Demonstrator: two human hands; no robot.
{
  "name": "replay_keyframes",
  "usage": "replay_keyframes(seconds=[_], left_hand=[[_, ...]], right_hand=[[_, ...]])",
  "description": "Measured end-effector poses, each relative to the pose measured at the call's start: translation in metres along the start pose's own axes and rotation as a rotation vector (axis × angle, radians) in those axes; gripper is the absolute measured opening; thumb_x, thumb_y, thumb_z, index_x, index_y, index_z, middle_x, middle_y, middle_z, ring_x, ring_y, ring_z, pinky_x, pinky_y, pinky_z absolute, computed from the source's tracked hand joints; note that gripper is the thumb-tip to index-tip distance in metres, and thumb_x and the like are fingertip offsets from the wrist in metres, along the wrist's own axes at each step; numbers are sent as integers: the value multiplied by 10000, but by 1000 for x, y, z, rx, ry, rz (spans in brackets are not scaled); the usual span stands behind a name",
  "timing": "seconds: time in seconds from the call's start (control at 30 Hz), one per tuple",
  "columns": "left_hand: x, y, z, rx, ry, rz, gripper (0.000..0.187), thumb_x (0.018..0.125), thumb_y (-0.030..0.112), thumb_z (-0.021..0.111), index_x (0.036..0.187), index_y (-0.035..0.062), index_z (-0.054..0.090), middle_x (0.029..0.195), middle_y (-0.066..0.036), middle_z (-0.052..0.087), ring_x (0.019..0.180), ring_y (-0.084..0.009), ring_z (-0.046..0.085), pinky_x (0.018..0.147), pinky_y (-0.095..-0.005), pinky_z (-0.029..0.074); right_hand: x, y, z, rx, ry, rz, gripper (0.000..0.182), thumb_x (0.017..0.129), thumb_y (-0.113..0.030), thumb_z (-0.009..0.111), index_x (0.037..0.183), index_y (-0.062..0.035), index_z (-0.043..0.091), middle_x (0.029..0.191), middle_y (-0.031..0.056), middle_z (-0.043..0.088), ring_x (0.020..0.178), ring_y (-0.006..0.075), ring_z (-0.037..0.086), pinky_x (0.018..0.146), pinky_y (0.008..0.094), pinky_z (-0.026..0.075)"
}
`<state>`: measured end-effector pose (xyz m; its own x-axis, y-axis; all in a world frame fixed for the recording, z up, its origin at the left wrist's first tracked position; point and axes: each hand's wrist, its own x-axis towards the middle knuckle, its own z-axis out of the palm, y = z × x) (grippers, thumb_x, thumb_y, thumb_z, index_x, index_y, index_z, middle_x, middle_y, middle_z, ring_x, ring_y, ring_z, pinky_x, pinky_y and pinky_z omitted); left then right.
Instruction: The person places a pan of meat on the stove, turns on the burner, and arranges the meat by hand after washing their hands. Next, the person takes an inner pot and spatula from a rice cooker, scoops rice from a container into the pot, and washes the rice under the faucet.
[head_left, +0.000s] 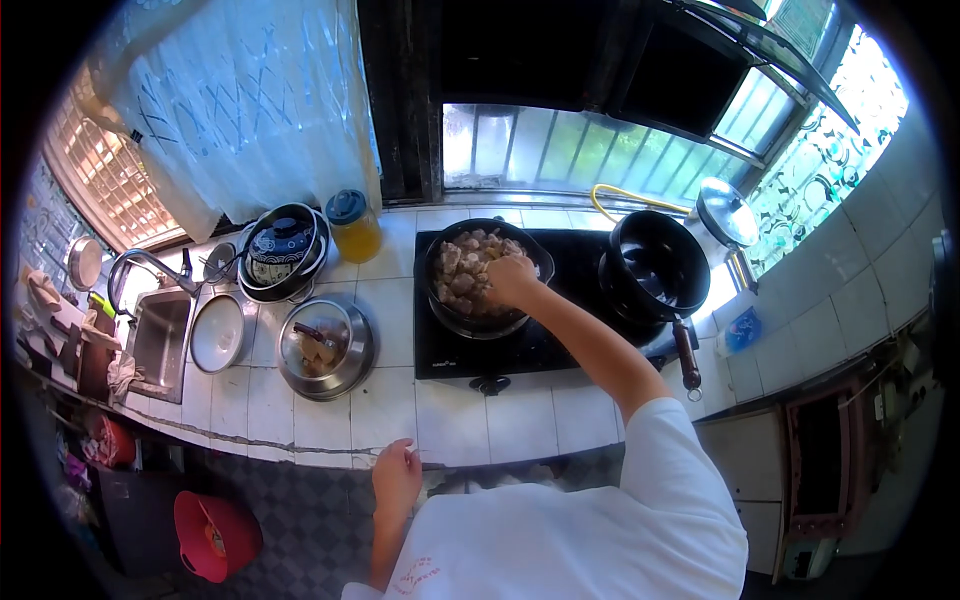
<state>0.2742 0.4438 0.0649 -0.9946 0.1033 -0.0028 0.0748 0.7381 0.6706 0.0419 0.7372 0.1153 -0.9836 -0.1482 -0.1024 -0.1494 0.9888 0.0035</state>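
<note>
A dark pot (pixel 545 262) stands on the left side of the black stove, filled with chunks of browned meat (pixel 462 262). My right hand (pixel 512 281) reaches in over the meat, fingers closed and pointing down. Whatever it grips, if anything, is hidden under the hand. My left hand (pixel 398 474) hangs at the front edge of the counter, its fingers curled in and nothing visible in them. Closest to it on the counter is a metal bowl (pixel 350 378) under a glass lid (pixel 325 340), with food showing through.
On the stove's right side sits a black saucepan (pixel 655 262), its handle (pixel 687 355) jutting forward. Left of the stove are a jar of yellow liquid (pixel 355 235), stacked bowls (pixel 283 250), a white plate (pixel 217 333) and a sink (pixel 158 345). A red bucket (pixel 215 540) stands on the floor.
</note>
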Motion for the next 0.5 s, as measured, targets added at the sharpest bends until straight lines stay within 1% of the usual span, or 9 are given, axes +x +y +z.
replay_keyframes(seconds=[0.1, 0.13, 0.2, 0.23, 0.3, 0.33, 0.4, 0.47, 0.5], left_hand=[[-2, -1, -3, 7, -9, -10, 195, 746, 94, 579, 933, 37, 574, 695, -112, 556, 699, -295, 546, 637, -394, 437], [-2, -1, -3, 12, -32, -22, 194, 748, 96, 579, 933, 37, 575, 696, -111, 557, 696, -295, 545, 636, -395, 436], [-4, -2, -2, 25, -23, -14, 191, 749, 95, 579, 931, 36, 575, 697, -112, 557, 691, -294, 545, 631, -394, 436], [-4, -3, -1, 37, -13, -4, 189, 749, 95, 579, 929, 36, 576, 698, -112, 557, 686, -294, 544, 626, -394, 436], [-4, -5, -1, 41, 8, 21, 187, 752, 89, 579, 930, 32, 577, 689, -113, 560, 658, -278, 549, 604, -378, 439], [-4, -6, -1, 43, 31, 44, 185, 756, 84, 579, 932, 28, 578, 680, -115, 563, 630, -263, 554, 581, -362, 443], [-4, -7, -2, 36, 35, 28, 183, 757, 83, 580, 931, 26, 577, 679, -115, 562, 628, -262, 554, 581, -361, 443], [-5, -7, -2, 26, 41, 8, 182, 758, 83, 580, 929, 23, 577, 678, -114, 562, 626, -261, 553, 580, -361, 443], [-6, -7, -3, 19, 34, -12, 183, 755, 93, 577, 927, 31, 574, 689, -110, 558, 662, -277, 549, 610, -379, 441]], right_hand=[[0, -15, -9, -13, 123, -42, 208, 637, -252, 678, 778, -98, 669, 793, 111, 645, 815, 258, 614, 715, 349, 481], [4, -21, -7, -13, 124, -44, 208, 637, -252, 678, 778, -98, 669, 793, 111, 645, 815, 258, 614, 715, 349, 481], [14, -34, -3, 129, 151, -159, 147, 640, -198, 650, 769, -131, 674, 797, 99, 639, 829, 270, 603, 710, 366, 477], [16, -40, -1, 131, 152, -157, 147, 640, -198, 650, 769, -131, 674, 797, 99, 639, 829, 270, 603, 710, 366, 477], [19, -49, 1, 240, 159, -322, 125, 635, -170, 625, 748, -147, 673, 801, 86, 628, 845, 276, 586, 709, 385, 472], [22, -51, 3, 243, 159, -323, 125, 635, -170, 625, 748, -147, 673, 801, 86, 628, 845, 276, 586, 709, 385, 472], [30, -55, 7, 130, 167, -430, 123, 644, -140, 607, 745, -146, 676, 807, 76, 638, 814, 266, 603, 682, 375, 485], [35, -53, 10, 93, 155, -423, 114, 647, -140, 602, 736, -135, 673, 804, 85, 636, 814, 268, 602, 689, 380, 484], [35, -52, 9, 54, 144, -411, 107, 650, -139, 597, 726, -125, 671, 801, 94, 634, 815, 270, 600, 696, 384, 482]])
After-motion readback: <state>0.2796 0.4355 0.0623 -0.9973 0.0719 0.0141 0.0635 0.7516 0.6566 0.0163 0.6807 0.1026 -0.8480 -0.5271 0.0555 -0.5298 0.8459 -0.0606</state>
